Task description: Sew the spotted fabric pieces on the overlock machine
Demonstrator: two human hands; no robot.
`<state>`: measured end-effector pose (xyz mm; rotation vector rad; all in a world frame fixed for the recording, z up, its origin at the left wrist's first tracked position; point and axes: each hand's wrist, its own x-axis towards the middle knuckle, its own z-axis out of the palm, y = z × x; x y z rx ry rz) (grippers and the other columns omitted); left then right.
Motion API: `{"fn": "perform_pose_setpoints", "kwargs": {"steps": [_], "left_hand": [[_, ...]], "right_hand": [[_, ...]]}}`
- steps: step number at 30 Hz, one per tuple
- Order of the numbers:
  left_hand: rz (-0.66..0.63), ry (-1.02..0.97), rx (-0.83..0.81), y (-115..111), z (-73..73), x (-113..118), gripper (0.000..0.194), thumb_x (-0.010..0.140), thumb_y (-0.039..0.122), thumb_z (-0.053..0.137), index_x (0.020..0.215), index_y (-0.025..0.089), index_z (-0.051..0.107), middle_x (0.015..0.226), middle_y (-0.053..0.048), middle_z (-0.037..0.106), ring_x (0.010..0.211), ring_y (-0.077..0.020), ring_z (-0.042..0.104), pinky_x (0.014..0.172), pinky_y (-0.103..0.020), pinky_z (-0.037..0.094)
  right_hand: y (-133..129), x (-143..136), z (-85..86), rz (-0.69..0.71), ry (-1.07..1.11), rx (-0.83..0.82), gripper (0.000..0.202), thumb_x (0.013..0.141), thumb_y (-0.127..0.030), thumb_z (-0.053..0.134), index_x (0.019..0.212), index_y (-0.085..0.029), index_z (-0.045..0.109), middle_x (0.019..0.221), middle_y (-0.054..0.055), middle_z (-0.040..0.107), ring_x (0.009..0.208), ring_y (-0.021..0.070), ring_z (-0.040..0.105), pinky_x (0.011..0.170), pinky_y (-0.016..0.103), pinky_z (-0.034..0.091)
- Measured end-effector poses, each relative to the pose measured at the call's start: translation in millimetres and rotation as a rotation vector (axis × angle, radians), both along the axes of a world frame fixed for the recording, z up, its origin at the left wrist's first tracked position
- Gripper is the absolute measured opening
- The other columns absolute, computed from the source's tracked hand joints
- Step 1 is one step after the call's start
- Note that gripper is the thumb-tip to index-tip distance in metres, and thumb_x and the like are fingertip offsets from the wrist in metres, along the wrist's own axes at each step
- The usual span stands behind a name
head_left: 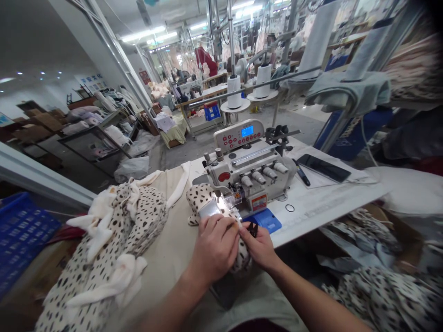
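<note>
A cream fabric piece with black spots [201, 196] lies at the needle area of an overlock sewing machine [247, 168], under its small lit lamp. My left hand [216, 246] has its fingers bent together and pressed on the fabric just in front of the machine. Close beside it, my right hand [258, 244] pinches the fabric's near edge between thumb and fingers. A small dark pointed tool [254, 229] sticks out of the right hand; its kind is mostly hidden. Some of the fabric hangs down below both hands.
Spotted garments with white ties [128, 226] are heaped on the table's left. To the machine's right are a phone [324, 167], a dark pen-like tool [302, 174] and a black ring [290, 208]. More spotted fabric [384, 295] lies low right. A blue basket [26, 235] stands left.
</note>
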<state>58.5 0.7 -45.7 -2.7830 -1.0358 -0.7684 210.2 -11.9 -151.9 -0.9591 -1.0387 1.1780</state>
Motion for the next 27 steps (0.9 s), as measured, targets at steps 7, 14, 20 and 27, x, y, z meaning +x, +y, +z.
{"fn": "perform_pose_setpoints", "kwargs": {"steps": [7, 14, 20, 27], "left_hand": [[0.035, -0.032, 0.022, -3.8, -0.9, 1.8, 0.022, 0.090, 0.019, 0.060, 0.110, 0.019, 0.068, 0.112, -0.010, 0.069, 0.107, -0.0257, 0.059, 0.097, -0.045, 0.040], [0.197, -0.144, 0.000, 0.9, -6.7, -0.3, 0.018, 0.091, 0.019, 0.059, 0.107, 0.019, 0.066, 0.110, -0.010, 0.068, 0.109, -0.0261, 0.060, 0.093, -0.044, 0.046], [0.187, -0.159, -0.017, 4.2, -5.9, -0.5, 0.019, 0.091, 0.020, 0.059, 0.109, 0.020, 0.066, 0.111, -0.010, 0.067, 0.109, -0.0266, 0.060, 0.093, -0.045, 0.046], [0.164, -0.161, -0.023, 5.0, -4.8, -4.0, 0.020, 0.091, 0.020, 0.059, 0.110, 0.020, 0.066, 0.112, -0.010, 0.067, 0.111, -0.0259, 0.060, 0.097, -0.046, 0.045]], "right_hand": [[-0.7, -0.9, 8.1, -0.014, -0.017, 0.009, 0.034, 0.089, -0.050, 0.065, 0.085, -0.017, 0.071, 0.076, 0.003, 0.068, 0.070, 0.0175, 0.060, 0.070, 0.029, 0.050], [-10.4, 8.2, 28.6, -0.044, -0.345, -0.002, 0.015, 0.080, -0.027, 0.064, 0.068, -0.018, 0.064, 0.063, -0.001, 0.058, 0.060, 0.0143, 0.049, 0.059, 0.025, 0.042], [-50.0, 50.0, 48.4, 0.284, -0.342, -0.190, 0.012, 0.070, -0.013, 0.055, 0.067, -0.018, 0.065, 0.063, -0.003, 0.061, 0.060, 0.0150, 0.052, 0.057, 0.024, 0.041], [-67.8, 79.6, 37.2, 0.267, -0.648, -0.106, 0.021, 0.074, -0.011, 0.058, 0.081, -0.022, 0.074, 0.081, 0.003, 0.074, 0.077, 0.0235, 0.066, 0.069, 0.029, 0.050]]}}
